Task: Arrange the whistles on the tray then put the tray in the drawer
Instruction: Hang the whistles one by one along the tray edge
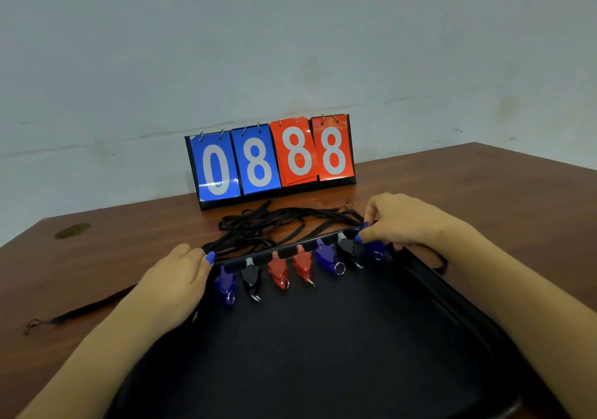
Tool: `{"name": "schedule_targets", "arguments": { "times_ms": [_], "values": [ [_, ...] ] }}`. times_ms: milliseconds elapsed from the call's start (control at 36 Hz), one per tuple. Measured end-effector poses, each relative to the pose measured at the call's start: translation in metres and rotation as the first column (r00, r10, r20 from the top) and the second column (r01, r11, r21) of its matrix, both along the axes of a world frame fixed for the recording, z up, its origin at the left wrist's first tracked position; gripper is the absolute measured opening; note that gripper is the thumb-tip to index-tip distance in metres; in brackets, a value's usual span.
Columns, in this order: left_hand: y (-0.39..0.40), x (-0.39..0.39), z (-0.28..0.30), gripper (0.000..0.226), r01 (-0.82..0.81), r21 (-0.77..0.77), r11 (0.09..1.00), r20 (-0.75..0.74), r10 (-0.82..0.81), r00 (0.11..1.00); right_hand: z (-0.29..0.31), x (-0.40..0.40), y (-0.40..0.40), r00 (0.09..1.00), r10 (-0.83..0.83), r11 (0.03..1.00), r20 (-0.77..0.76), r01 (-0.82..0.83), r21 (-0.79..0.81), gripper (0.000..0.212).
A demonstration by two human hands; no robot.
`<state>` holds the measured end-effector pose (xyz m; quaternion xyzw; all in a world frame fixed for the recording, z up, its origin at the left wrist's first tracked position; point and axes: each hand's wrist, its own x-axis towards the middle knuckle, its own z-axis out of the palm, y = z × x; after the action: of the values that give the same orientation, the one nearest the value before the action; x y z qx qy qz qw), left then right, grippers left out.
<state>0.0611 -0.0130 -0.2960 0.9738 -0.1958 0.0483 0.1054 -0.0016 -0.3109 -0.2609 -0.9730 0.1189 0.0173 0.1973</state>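
Observation:
A black tray lies on the wooden table in front of me. Several whistles stand in a row along its far rim: a blue whistle, a black whistle, two red whistles, another blue whistle and a black one. My right hand pinches one more blue whistle at the row's right end. My left hand rests on the tray's far left corner, fingers curled over the rim. The whistles' black lanyards trail off behind the tray.
A flip scoreboard reading 0888 stands at the back against the wall. A loose black lanyard lies on the table to the left. A round grommet sits in the table's far left. No drawer is in view.

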Motion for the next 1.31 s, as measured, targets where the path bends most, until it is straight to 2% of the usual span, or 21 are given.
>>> {"name": "schedule_targets", "arguments": {
  "times_ms": [139,361,528,750,1194,1306],
  "values": [
    [0.0,0.0,0.0,0.035,-0.004,-0.002,1.0,-0.004,0.004,1.0,0.0,0.0,0.001,0.999,-0.017,1.0,-0.039,0.018,0.015,0.035],
    [-0.001,0.0,0.0,0.034,-0.003,0.01,1.0,-0.005,0.003,1.0,0.004,-0.002,-0.006,0.997,-0.053,0.998,0.059,0.05,0.045,0.022],
    [-0.001,0.0,0.001,0.034,-0.003,0.01,1.0,-0.002,0.003,1.0,0.011,-0.008,-0.014,1.0,0.003,0.992,-0.013,-0.001,0.127,0.015],
    [-0.001,-0.001,0.001,0.033,0.002,-0.003,1.0,-0.008,-0.002,1.0,0.012,-0.008,-0.011,0.991,0.072,0.995,-0.109,-0.064,0.083,0.018],
    [-0.002,-0.003,0.003,0.033,0.005,-0.007,1.0,-0.012,-0.005,1.0,0.004,0.0,-0.015,0.988,0.109,0.985,-0.106,-0.092,0.146,0.031],
    [-0.002,-0.004,0.004,0.034,0.006,-0.006,1.0,-0.016,-0.006,1.0,0.004,0.0,-0.017,0.99,0.098,0.984,-0.097,-0.081,0.159,0.021]
  ]
}}
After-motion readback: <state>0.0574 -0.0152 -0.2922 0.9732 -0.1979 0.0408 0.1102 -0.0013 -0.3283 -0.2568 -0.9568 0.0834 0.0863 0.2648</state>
